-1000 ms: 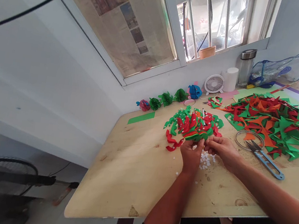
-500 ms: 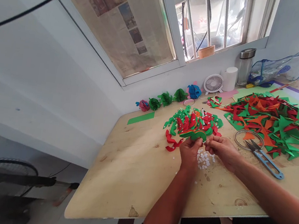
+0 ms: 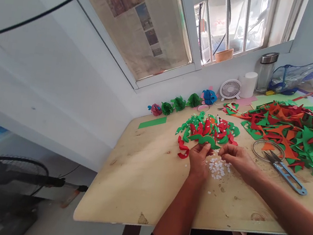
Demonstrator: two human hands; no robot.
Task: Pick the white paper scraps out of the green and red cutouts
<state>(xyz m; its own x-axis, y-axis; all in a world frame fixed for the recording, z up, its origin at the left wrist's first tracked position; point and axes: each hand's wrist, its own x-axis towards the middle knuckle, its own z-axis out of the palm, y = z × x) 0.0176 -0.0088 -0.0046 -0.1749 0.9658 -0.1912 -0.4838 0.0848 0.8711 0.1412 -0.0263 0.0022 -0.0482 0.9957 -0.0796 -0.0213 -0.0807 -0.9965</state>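
Observation:
Between the thumb and fingers of my left hand [image 3: 199, 159] is a green curved paper cutout [image 3: 208, 141], held up over the table. My right hand [image 3: 235, 157] is just to the right of it, a small gap apart, with thumb and fingertips pinched together. Whatever those fingertips hold, if anything, is too small to make out. Below the hands lie many small white paper squares [image 3: 217, 169]. Behind the held piece is a heap of red and green curved cutouts [image 3: 199, 126], several with white squares on them. A red curved piece [image 3: 183, 150] lies left of my left hand.
Snips [image 3: 286, 172] and a tape ring [image 3: 257, 153] lie to the right, before a large pile of coloured paper scraps [image 3: 292, 130]. Along the wall stand folded paper figures [image 3: 179, 103], a small fan [image 3: 230, 89] and a glass bottle [image 3: 266, 73]. A green strip [image 3: 152, 123] lies far left.
My right hand has drawn slightly away from the green cutout, leaving a gap. The cutout in my left hand has turned a little. The whole view has shifted slightly.

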